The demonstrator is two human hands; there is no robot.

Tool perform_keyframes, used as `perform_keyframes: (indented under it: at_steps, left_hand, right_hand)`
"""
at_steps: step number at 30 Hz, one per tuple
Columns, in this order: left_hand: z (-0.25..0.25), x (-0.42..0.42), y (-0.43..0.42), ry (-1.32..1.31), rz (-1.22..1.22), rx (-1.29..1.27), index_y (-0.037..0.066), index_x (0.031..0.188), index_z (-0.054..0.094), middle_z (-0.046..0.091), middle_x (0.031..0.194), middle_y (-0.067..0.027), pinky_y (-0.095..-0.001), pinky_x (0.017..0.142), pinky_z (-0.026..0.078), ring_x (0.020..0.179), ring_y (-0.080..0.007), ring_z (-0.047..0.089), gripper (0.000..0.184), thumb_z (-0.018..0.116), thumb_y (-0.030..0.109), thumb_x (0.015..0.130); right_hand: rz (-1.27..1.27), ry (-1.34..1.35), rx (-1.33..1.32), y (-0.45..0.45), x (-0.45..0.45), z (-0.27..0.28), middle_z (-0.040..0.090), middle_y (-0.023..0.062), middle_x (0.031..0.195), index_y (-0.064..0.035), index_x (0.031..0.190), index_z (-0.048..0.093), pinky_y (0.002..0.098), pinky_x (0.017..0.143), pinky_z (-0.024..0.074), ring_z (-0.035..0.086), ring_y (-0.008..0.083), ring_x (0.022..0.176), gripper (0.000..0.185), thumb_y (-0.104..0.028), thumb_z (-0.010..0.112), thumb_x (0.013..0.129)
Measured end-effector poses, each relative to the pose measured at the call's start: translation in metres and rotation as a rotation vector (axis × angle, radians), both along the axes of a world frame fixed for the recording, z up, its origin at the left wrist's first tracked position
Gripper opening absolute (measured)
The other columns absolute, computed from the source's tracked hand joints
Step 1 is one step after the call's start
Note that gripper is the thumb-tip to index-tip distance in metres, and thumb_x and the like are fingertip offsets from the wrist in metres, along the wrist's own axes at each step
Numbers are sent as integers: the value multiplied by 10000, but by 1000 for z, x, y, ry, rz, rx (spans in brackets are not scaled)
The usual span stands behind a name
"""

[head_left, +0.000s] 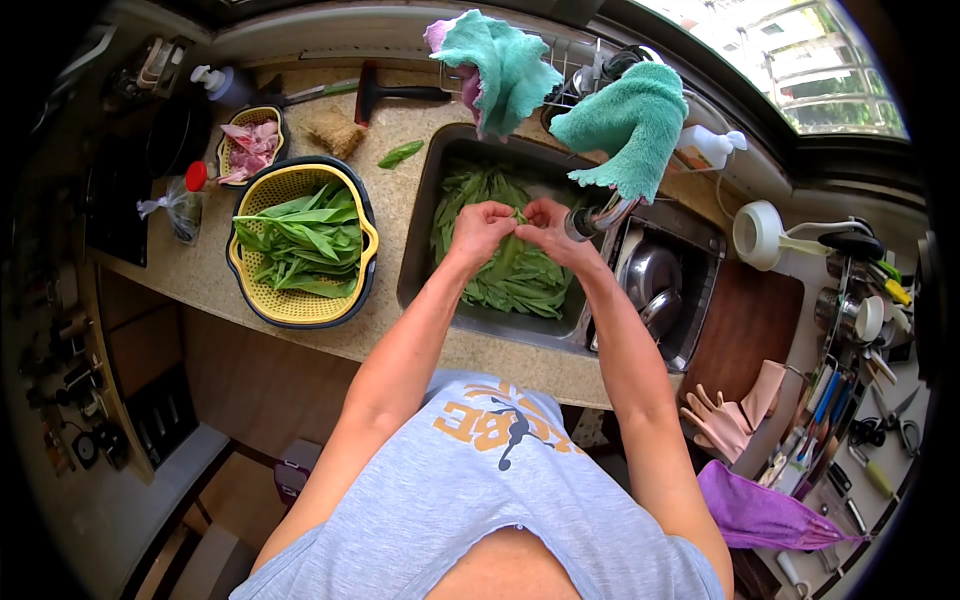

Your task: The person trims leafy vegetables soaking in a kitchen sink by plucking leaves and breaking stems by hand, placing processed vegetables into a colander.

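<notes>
Both hands meet over the sink, fingertips pinched together close to the faucet. My left hand and my right hand are closed on a small piece of green leaf between them; most of it is hidden by the fingers. Below them, a heap of long green leafy vegetables fills much of the basin. To the left on the counter, a yellow colander set in a dark basin holds more of the same leaves.
A small basket of raw meat, a ginger root, a cleaver and a loose leaf lie beyond the colander. Teal cloths hang by the faucet. Metal pots sit in the right basin, near a brown cutting board.
</notes>
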State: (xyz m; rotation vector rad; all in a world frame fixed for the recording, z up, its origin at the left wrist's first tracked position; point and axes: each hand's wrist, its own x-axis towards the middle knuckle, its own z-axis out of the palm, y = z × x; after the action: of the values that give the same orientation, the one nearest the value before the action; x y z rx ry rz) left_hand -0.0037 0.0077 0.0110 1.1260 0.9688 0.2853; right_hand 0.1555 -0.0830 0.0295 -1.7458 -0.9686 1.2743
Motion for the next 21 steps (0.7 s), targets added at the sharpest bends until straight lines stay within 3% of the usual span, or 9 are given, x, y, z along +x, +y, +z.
perform_keyframes:
  at_steps: [7, 9, 13, 15, 19, 21]
  left_hand:
    - [3, 3, -2, 52, 28, 22, -57, 1024, 647, 687, 894, -75, -233, 693, 501, 779, -99, 624, 272, 715, 108, 819]
    - [3, 3, -3, -65, 66, -93, -62, 1018, 646, 686, 891, -75, -225, 682, 496, 772, -98, 620, 266, 711, 94, 813]
    - [-3, 4, -4, 20, 22, 29, -46, 1001, 657, 693, 849, -66, -247, 670, 495, 755, -105, 627, 261, 702, 125, 810]
    - [0, 8, -7, 236, -47, 355, -24, 970, 664, 692, 794, -101, -301, 658, 499, 721, -170, 651, 249, 663, 178, 825]
    - [-3, 11, -13, 240, -74, 508, -12, 940, 663, 673, 775, -153, -356, 663, 501, 708, -247, 657, 261, 624, 224, 837]
    - [-5, 11, -14, 218, -94, 585, -22, 940, 634, 653, 787, -208, -414, 680, 499, 733, -349, 650, 251, 584, 211, 861]
  right_hand:
    - [-18, -8, 19, 1, -1, -6, 608, 20, 821, 26, 1003, 610, 265, 628, 435, 529, 93, 719, 297, -185, 670, 804]
    - [-17, -100, 34, 2, 0, -3, 622, 30, 796, 9, 972, 630, 298, 647, 449, 556, 118, 731, 208, -156, 650, 846]
    - [-20, -116, 60, 3, -2, 3, 630, 64, 773, 52, 987, 637, 291, 616, 440, 545, 116, 690, 302, -199, 634, 820]
    - [-9, -136, 58, 3, -2, 5, 631, 71, 760, 55, 970, 642, 296, 617, 443, 550, 124, 681, 308, -206, 639, 807]
    - [-25, -156, 3, 3, -1, 0, 614, 38, 749, 11, 927, 648, 304, 617, 445, 558, 121, 698, 195, -154, 651, 823]
    - [-61, -88, -7, 2, 0, -3, 598, 19, 712, 5, 897, 656, 292, 580, 433, 542, 106, 656, 188, -160, 665, 805]
